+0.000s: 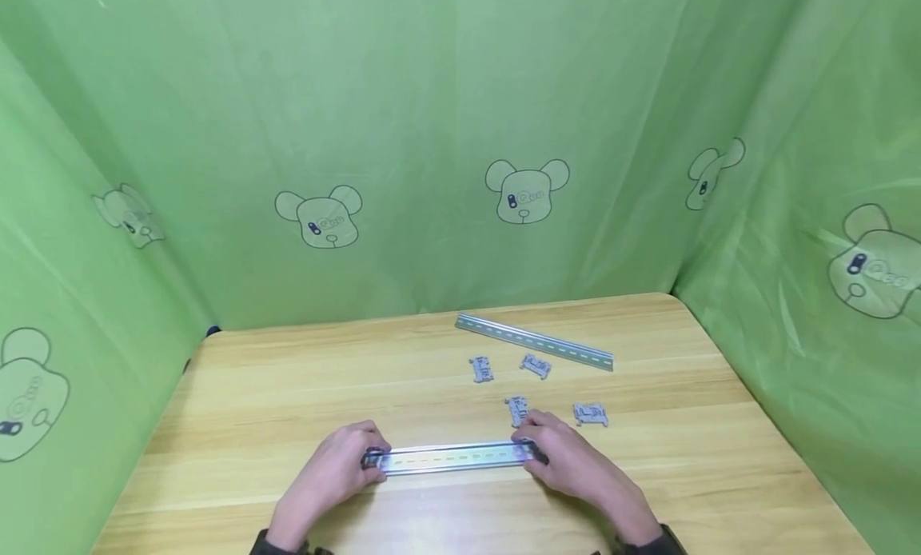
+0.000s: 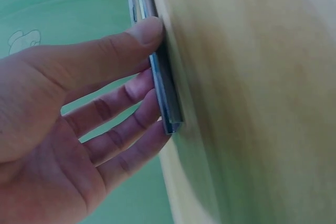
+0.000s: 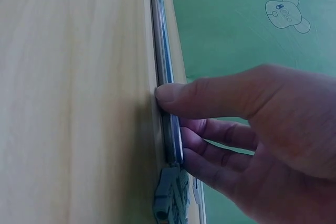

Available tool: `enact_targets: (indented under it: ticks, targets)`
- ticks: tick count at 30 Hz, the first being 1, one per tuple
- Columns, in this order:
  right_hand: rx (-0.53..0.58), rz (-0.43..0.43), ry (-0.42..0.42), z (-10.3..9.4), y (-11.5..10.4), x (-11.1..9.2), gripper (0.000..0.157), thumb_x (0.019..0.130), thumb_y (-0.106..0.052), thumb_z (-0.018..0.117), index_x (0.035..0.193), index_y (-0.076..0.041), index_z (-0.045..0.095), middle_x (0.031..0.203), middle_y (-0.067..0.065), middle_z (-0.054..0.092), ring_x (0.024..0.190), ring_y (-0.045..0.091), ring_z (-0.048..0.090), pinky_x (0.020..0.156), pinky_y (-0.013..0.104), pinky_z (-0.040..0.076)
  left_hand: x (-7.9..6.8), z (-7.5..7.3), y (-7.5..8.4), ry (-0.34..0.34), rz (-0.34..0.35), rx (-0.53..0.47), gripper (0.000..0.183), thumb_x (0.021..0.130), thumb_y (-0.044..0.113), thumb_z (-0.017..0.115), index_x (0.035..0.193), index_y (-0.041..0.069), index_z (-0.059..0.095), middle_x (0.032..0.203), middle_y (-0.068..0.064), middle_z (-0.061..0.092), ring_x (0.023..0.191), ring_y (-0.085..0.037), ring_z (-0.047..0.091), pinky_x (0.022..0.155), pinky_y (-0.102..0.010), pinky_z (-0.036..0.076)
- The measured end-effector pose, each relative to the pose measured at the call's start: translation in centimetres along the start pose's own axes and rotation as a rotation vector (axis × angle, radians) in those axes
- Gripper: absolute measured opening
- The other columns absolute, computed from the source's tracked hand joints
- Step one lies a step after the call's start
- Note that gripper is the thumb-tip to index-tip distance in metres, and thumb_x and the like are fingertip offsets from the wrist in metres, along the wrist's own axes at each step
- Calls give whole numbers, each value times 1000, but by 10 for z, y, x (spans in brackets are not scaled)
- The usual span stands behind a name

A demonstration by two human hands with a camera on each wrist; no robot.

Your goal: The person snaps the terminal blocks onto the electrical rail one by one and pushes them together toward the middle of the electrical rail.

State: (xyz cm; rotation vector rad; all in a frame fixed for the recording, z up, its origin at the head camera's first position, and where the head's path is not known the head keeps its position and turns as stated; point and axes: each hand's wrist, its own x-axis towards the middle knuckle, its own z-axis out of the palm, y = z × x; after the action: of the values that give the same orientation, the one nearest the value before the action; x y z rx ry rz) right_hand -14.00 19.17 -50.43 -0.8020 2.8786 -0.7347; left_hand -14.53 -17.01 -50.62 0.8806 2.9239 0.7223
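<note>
A slotted metal DIN rail [image 1: 453,458] lies lengthwise across the front of the table, with a hand at each end. My left hand [image 1: 347,461] holds its left end, thumb on the near edge and fingers on the far one. At the other end my right hand [image 1: 567,459] grips the rail in the same way. Thumb and fingers press opposite edges of the rail [image 2: 165,93] in the left wrist view. A grey terminal block [image 3: 170,195] appears just past the rail's right end in the right wrist view. Another grey terminal block [image 1: 516,409] lies behind my right fingers.
A second slotted rail [image 1: 536,341] lies at a slant near the back edge. Between the two rails are more loose terminal blocks, among them one on the right [image 1: 591,413] and one farther back [image 1: 481,369]. Green curtains [image 1: 432,139] enclose the wooden table [image 1: 288,387].
</note>
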Motion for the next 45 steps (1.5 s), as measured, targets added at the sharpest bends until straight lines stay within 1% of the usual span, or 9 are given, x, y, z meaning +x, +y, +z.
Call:
enact_targets:
  ticks: [15,20,24,27,31,33,39,42,45]
  targets:
    - [24,-53,-54,-5,4,15,31,79,-11,77,109,-5,72,106,4,65,98,21,62,85,37,58,2,-5,-7,-48,-37,-12,32,72,19,83,101,10,75,96,4,67,87,-18,65,79,-38,58]
    - [22,-41,-56,-6,4,13,32,78,-12,77,109,-5,72,106,4,65,98,21,62,86,39,57,1,-4,-8,-51,-47,-19,33,71,17,83,102,10,75,98,3,67,90,-20,65,82,-41,58]
    - [60,-43,-59,-13,4,12,36,79,-15,78,113,-6,71,108,5,65,99,22,62,87,41,56,-1,-5,-10,-43,-49,-35,32,72,15,83,102,8,75,98,1,67,90,-21,65,83,-42,57]
    - [102,-38,-25,-25,9,9,37,81,-15,77,116,-6,69,110,6,66,100,24,63,87,42,56,-1,-5,-12,-39,-48,-39,31,72,14,83,102,7,75,96,0,67,89,-22,65,83,-42,58]
    - [105,12,38,-42,18,-1,35,80,-7,75,114,-3,69,107,8,68,98,25,64,85,43,57,-1,-5,-13,-38,-46,-37,32,73,15,83,103,5,75,96,-1,67,89,-22,65,82,-42,58]
    - [96,55,43,-49,21,-6,32,79,-5,76,110,-1,69,102,9,68,93,25,64,83,43,58,-2,-5,-13,-34,-50,-37,33,72,15,83,103,6,75,97,-2,67,90,-22,65,83,-41,58]
    - [66,237,-33,-59,22,-16,32,75,-10,80,103,-1,70,95,7,67,86,22,62,79,43,57,-1,-8,-14,-14,-65,-47,33,71,14,84,101,6,75,97,-1,68,89,-22,65,83,-41,58]
    - [40,307,-80,-57,19,-19,32,73,-14,83,99,-1,70,87,4,63,78,18,56,71,39,54,-1,-8,-14,-17,-59,-42,33,71,15,84,101,6,75,96,-1,68,89,-22,65,83,-42,58]
    - [1,355,-104,-52,14,-20,31,73,-17,83,95,-1,67,81,4,58,73,17,49,64,35,47,0,-7,-13,-18,-55,-34,34,71,17,84,101,6,75,96,-1,68,90,-22,65,83,-42,58]
